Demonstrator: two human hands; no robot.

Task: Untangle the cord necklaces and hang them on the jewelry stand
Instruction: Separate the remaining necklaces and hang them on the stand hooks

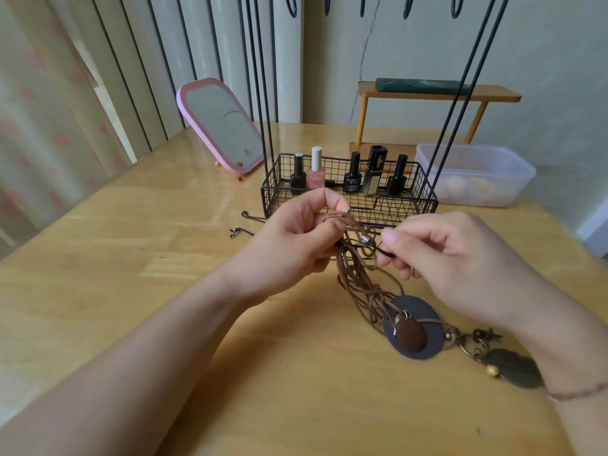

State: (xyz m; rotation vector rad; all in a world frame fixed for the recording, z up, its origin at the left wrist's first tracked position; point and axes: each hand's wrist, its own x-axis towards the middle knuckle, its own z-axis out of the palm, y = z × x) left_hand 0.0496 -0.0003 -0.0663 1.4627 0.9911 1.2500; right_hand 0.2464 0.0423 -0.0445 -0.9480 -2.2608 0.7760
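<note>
At the centre of the frame the left hand [296, 235] grips the upper part of the tangled cords [358, 271], fingers curled round them. Just to its right, the right hand [460, 258] pinches one dark strand between thumb and forefinger. The cords trail down to pendants [413, 327] on the tabletop [131, 258], in front of the stand [348, 199].

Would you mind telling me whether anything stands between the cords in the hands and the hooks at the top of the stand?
Nothing solid does. The hooks hang bare above the wire basket. The real hindrance is the cords themselves: left hand and right hand both pinch a bundle that is knotted together.
</note>
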